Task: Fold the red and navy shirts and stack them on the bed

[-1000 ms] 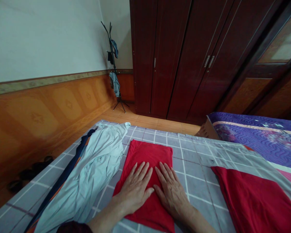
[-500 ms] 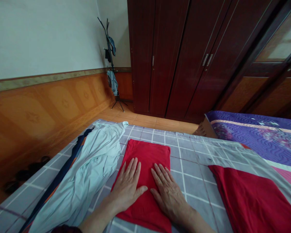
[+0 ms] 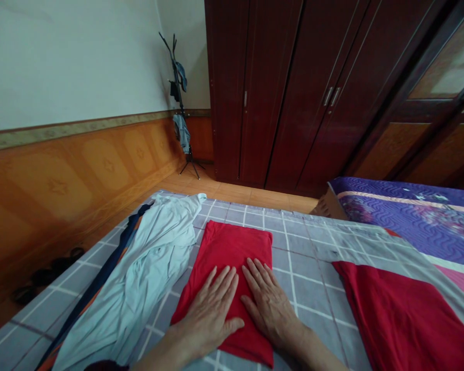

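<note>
Rests left hand (image 3: 211, 309) and right hand (image 3: 269, 308) flat on a folded red garment (image 3: 237, 242), palms down, fingers stretched out and close together, grasping nothing. Points both thumbs inward over the cloth, tips apart.

Lies on a gray sheet (image 3: 315, 288) checked with white lines, between a pale aqua garment (image 3: 149, 273) to the left and a second red cloth (image 3: 406, 314) to the right, touching neither. Forms a long flat rectangle with a fairly straight far edge and softened corners, flaring a little toward the near left. Looks soft and matte, plain bright red wherever visible, with only shallow creases; shows a near edge between the forearms.

See in the aqua fabric long, loose wrinkles and soft ridges, running beside a narrow strip of navy cloth (image 3: 118, 246) with an orange band. Find the second red cloth smoother and slightly sheeny, with gentle folds down its left side, cut off at the frame's edge.

Notice farther off a purple quilted cover (image 3: 394, 203) stitched in wavy lines and printed with flowers, a glossy dark red wardrobe (image 3: 286, 93) with slim metal handles, and a thin black coat stand (image 3: 177, 72) hung with clothing.
</note>
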Motion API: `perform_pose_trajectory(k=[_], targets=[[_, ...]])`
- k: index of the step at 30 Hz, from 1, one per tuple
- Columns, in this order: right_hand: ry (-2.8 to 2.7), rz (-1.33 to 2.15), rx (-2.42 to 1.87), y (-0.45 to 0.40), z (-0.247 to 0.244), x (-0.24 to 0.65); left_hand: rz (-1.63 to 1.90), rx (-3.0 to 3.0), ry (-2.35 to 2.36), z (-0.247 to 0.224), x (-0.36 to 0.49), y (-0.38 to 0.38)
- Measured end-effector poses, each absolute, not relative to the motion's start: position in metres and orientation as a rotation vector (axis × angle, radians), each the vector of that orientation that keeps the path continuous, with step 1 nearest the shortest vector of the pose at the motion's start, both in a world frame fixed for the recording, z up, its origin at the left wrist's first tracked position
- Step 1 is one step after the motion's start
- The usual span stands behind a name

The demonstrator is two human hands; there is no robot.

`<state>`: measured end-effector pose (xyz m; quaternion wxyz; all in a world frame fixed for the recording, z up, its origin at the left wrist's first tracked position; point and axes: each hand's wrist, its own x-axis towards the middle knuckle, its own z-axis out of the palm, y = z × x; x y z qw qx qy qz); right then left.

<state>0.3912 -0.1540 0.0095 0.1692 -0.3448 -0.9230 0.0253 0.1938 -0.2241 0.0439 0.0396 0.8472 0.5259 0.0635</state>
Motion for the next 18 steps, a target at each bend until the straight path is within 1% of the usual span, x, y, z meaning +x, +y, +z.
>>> perform_pose_trajectory(k=[2,6,10,12,15,18], targets=[[-2.625,0.085,-0.986,-0.154,0.010,0.391,0.187,2.598,1.655,0.037,0.188,-0.225],[-2.633,0.088,-0.992,-0.155,0.011,0.391,0.245,2.524,1.932,0.022,0.156,-0.217],[-2.647,0.094,-0.994,-0.154,0.012,0.392,0.273,2.391,2.148,0.027,0.139,-0.212],[-2.645,0.109,-0.998,-0.154,0.014,0.392,0.309,2.421,2.097,0.039,0.143,-0.215],[-2.627,0.159,-0.996,-0.156,0.020,0.391,0.295,2.529,1.798,0.057,0.154,-0.224],[-2.613,0.217,-0.957,-0.165,0.030,0.383,0.254,2.536,1.590,0.060,0.160,-0.232]])
